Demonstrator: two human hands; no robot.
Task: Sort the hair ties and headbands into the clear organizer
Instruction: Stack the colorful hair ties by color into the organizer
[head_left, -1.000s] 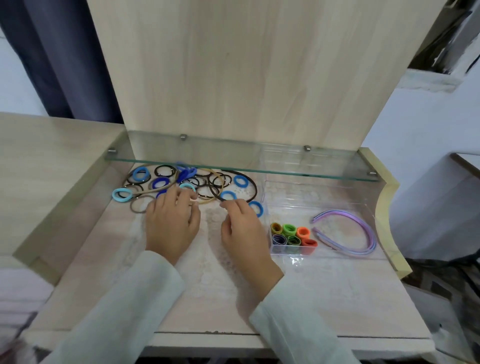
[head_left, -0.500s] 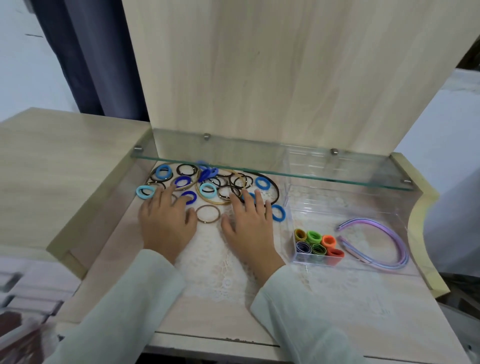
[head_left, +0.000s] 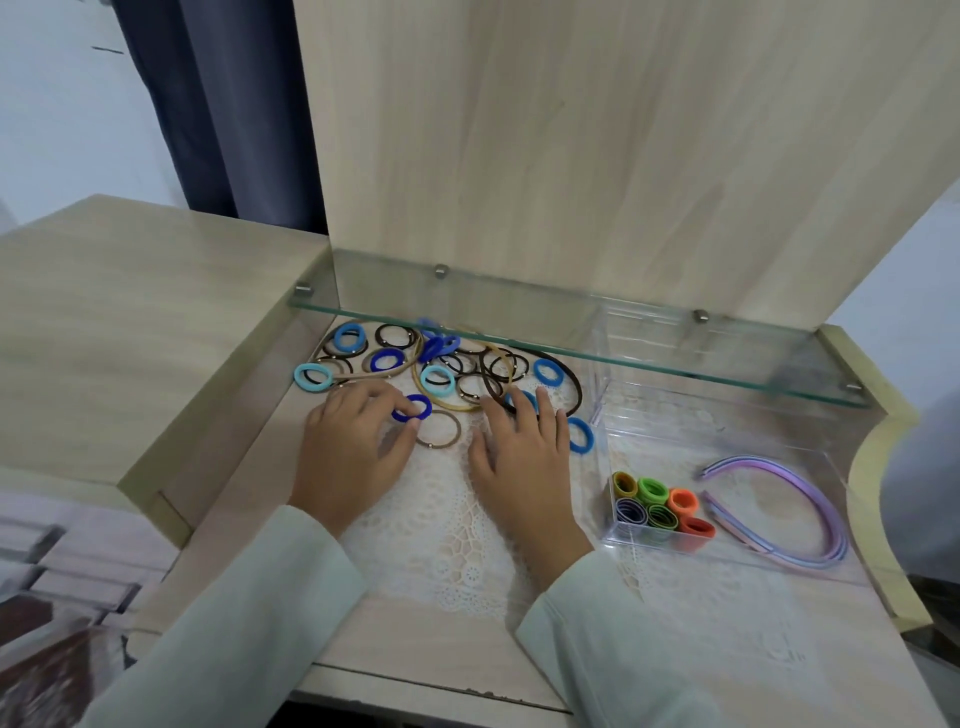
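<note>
Since half a second ago the left hand (head_left: 353, 452) has drawn its spread fingers together and pulled back from the light blue hair tie (head_left: 314, 376) near the left edge of the surface (head_left: 395, 639). Its fingers are now bent, with the index fingertip on a dark blue hair tie (head_left: 414, 407) and the thumb just beside a thin brown hair tie (head_left: 439, 428); whether it pinches the dark blue one cannot be told. The right hand (head_left: 519, 457) has stayed flat with straight fingers, its fingertips resting on the right part of the pile of hair ties (head_left: 447, 364), which lies along the back edge under the glass shelf (head_left: 571, 332). A blue hair tie (head_left: 581, 435) lies just beside its little finger, between that hand and the clear organizer (head_left: 727, 431). The organizer stands at the right edge of the surface, well clear of the left hand. Rolled coloured hair ties (head_left: 660, 504) fill its front-left compartment, and purple headbands (head_left: 779, 509) lie in its wide right part. Both hands rest on a lace mat (head_left: 457, 519).
</note>
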